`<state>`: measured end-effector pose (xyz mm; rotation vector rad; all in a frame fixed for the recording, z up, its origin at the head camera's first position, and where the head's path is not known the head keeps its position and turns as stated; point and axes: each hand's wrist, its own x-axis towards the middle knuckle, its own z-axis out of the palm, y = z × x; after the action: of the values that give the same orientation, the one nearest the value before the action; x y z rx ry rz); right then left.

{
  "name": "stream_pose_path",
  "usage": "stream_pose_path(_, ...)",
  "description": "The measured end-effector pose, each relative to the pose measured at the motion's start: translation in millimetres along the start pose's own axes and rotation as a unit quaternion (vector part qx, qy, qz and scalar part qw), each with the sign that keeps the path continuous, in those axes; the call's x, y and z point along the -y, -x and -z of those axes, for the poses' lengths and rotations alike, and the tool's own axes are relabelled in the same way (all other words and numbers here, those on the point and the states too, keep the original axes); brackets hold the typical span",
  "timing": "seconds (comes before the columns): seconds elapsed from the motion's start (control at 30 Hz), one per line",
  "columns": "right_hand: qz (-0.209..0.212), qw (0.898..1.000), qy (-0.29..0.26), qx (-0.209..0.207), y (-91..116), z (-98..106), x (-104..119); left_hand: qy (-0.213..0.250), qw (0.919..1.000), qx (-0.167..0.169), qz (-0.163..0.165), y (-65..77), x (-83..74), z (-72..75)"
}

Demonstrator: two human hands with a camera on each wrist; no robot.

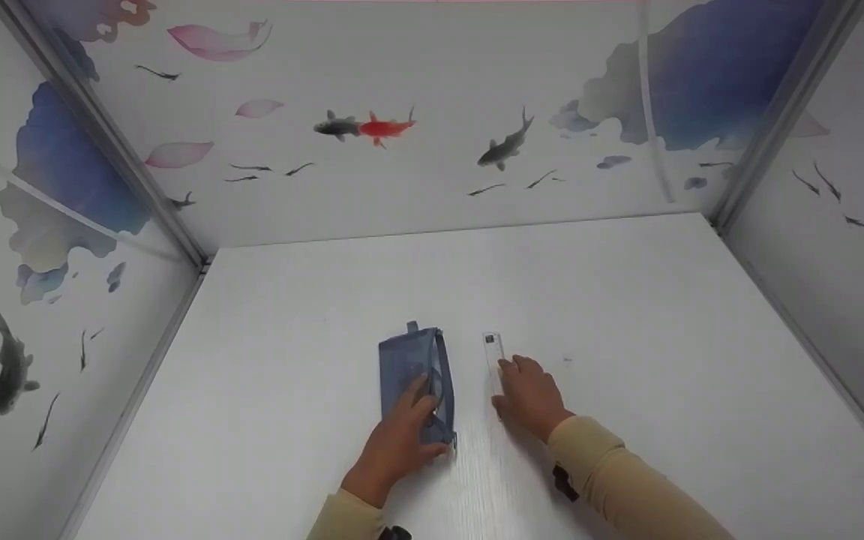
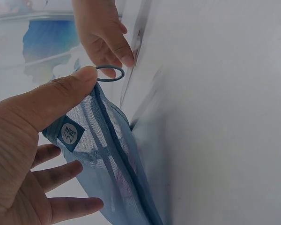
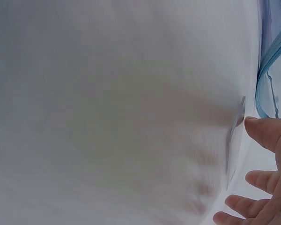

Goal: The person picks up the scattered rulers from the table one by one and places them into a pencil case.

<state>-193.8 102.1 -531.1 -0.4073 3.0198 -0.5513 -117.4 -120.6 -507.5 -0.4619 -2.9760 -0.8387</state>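
Observation:
A blue mesh zip pouch (image 1: 402, 367) lies left of the middle, its zipped side partly gaping. My left hand (image 1: 400, 442) pinches the pouch near its close end. In the left wrist view the thumb presses beside a zip pull ring (image 2: 111, 73), with three other fingers spread and the index hidden. A clear ruler (image 1: 492, 346) with a dark square mark at its far end is to the right of the pouch. The thumb and fingers of my right hand (image 1: 533, 394) are at its right side, holding it close over the table.
A small clear bit (image 1: 568, 359) lies right of the ruler. The white table (image 1: 627, 300) is walled at the back and both sides by panels (image 1: 432, 180) printed with fish and petals. Metal posts (image 1: 177, 217) stand in the back corners.

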Motion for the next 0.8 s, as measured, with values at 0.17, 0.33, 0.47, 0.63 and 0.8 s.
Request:
stream_pose_path(0.17, 0.0, 1.0, 0.0, -0.001, 0.6, 0.4, 0.0, -0.002, 1.0, -0.006, -0.005, 0.3, -0.1, -0.8)
stream_pose_path(0.33, -0.002, 1.0, -0.006, 0.004, 0.8, 0.7, -0.9, 0.003, 1.0, 0.0, 0.0, 0.3, -0.8, 0.2)
stream_pose_path(0.47, -0.015, 0.999, -0.028, 0.016, 0.0, 0.8, -2.1, 0.012, 0.9999, 0.009, 0.004, -0.4, -1.0, 1.1)
stream_pose_path(0.63, -0.026, 0.998, -0.042, 0.024, -0.5, 1.2, -2.6, 0.008, 0.9999, 0.008, 0.002, -0.8, -0.6, 1.9)
stream_pose_path(0.8, -0.034, 0.997, -0.056, 0.032, 0.0, 1.8, -1.1, 0.01, 0.9999, 0.008, 0.004, -0.7, -1.5, 3.6)
